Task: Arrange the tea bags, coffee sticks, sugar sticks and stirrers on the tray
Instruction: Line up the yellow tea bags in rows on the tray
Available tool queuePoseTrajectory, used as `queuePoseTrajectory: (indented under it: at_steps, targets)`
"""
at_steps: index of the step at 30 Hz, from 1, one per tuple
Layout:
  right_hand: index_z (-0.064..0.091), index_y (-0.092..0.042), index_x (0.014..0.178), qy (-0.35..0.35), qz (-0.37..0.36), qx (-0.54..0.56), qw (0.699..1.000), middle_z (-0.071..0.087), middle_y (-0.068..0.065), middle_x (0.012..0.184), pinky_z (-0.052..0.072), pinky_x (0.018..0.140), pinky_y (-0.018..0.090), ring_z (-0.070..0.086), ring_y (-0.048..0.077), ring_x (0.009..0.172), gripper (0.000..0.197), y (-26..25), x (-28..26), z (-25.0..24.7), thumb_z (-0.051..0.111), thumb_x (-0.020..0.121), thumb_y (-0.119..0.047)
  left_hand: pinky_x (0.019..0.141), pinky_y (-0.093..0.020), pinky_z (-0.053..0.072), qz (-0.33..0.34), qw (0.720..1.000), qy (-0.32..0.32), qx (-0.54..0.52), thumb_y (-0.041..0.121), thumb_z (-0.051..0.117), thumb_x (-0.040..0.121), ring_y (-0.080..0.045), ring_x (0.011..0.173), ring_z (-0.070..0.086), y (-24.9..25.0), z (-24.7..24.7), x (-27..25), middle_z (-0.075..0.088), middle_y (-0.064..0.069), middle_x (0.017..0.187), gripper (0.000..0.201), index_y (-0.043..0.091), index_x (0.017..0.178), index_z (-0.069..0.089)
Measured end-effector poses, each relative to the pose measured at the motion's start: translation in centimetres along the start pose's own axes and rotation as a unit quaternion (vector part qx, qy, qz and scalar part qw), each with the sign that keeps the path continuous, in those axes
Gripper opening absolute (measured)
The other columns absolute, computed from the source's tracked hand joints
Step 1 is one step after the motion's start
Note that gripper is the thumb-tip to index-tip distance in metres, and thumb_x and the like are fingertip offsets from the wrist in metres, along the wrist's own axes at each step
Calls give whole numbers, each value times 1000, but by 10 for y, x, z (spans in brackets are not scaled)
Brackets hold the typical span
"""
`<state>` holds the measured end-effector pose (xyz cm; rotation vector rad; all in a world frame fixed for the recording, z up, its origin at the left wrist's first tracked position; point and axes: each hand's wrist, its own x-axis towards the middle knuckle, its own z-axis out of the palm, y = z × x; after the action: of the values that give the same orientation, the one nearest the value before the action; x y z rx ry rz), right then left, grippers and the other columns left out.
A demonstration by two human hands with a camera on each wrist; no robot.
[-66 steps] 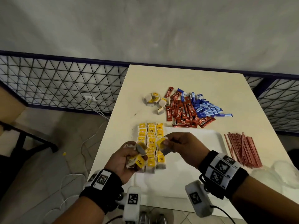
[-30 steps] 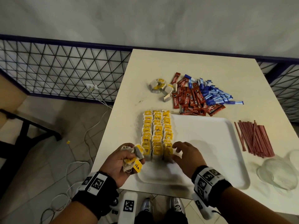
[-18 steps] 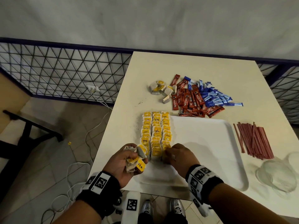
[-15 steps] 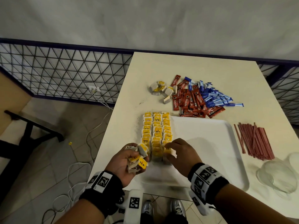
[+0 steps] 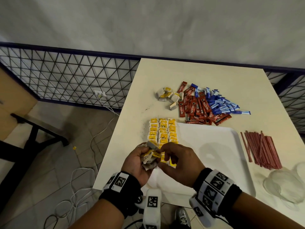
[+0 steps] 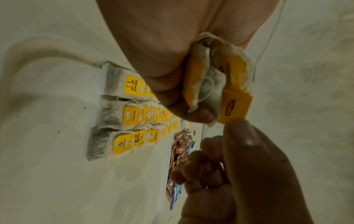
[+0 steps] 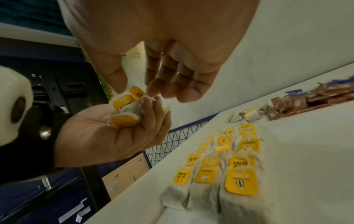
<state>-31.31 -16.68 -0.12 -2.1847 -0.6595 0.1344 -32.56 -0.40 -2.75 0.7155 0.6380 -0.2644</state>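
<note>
Head view: a clutch of yellow-tagged tea bags (image 5: 149, 158) sits in the left hand (image 5: 138, 164), whose fingers curl up around the crumpled bundle just above the tray's near left corner. The right hand (image 5: 179, 164) reaches in from 3 o'clock, and its thumb and forefinger pinch one yellow tag (image 6: 234, 106) at the top of that bundle; the left wrist view shows the fingertip on the tag's edge, the right wrist view the thumb and fingers closing over the bundle (image 7: 126, 109) in the left palm. Directly beyond the hands, at 12 o'clock, three tidy columns of tea bags (image 5: 162, 131) lie along the left side of the white tray (image 5: 214, 146), tags up, several reading "RELAX". The tray rests on a cream table (image 5: 198, 75). Past its far edge, a few loose tea bags (image 5: 166, 95) lie at about 12 o'clock, just beside a heap of red Nescafé coffee sticks (image 5: 198, 108); blue and white sugar sticks (image 5: 221, 104) overlap that heap on its right. At 3 o'clock from the tray, a bundle of red stirrers (image 5: 260, 149) lies on the table, close to the rim but apart from it. At 4 o'clock, crumpled clear plastic (image 5: 283, 184) sits near the table's edge. Left of the table are a dark wire-mesh fence (image 5: 66, 80) and white cables (image 5: 79, 179) on the tiled floor.
</note>
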Motion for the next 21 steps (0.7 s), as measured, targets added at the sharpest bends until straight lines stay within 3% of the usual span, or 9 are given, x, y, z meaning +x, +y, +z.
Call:
queuePoseTrajectory:
  at_steps: [4,6,10,11,14,17,19,21]
  targets:
    - [70,-31,100,6,-28,-48,998,63,-12,76,40,61,17,44,-4,62,19,1,8,-2,58,87,-37,49,-24,52,-20,1000,-6,-23,11,38,95,-19,55,63,-2,6,0,67,-8,72,23,12,86,59]
    - [72,-29,99,-4,-19,-46,999,68,-9,83,45,65,19,50,-3,68,17,2,11,-5,59,90,-32,50,-25,52,-27,999,-8,-27,12,40,95,-20,53,63,-2,8,0,66,-7,70,23,13,83,59]
    - [73,-22,96,-3,40,46,998,62,-25,72,41,64,6,61,-8,67,12,-1,15,-15,63,91,-20,49,-25,53,-29,999,12,-37,13,42,93,-21,53,63,-1,9,1,68,-11,72,21,12,84,61]
    - [73,-23,94,2,43,63,997,63,-24,71,42,64,8,61,-6,66,11,-3,16,-16,63,90,-20,48,-25,53,-30,999,15,-42,12,42,92,-22,54,63,0,10,1,68,-13,74,20,10,85,61]
    - [70,-32,83,17,75,128,989,69,-10,73,52,64,26,62,6,63,10,-5,19,-19,63,89,-29,48,-25,52,-30,999,19,-41,14,46,91,-24,55,61,2,13,1,66,-16,80,18,6,91,62]
    - [67,-31,76,11,123,178,976,69,-7,70,51,62,26,63,8,59,13,-5,23,-21,67,88,-24,50,-23,47,-9,1000,8,5,17,45,91,-19,51,58,4,16,4,65,-8,73,23,14,80,66]
    - [64,-32,82,2,133,201,970,68,-7,69,50,62,26,61,8,58,15,-4,24,-21,71,84,-19,50,-21,45,2,1000,0,27,17,44,91,-16,53,58,6,20,4,65,-3,70,31,19,70,66]
    - [60,-42,94,-17,118,173,978,66,-9,74,48,62,24,55,5,57,26,-1,25,-21,72,83,-22,48,-20,45,11,1000,-6,28,16,44,91,-16,53,58,7,23,4,64,-3,70,29,18,71,65]
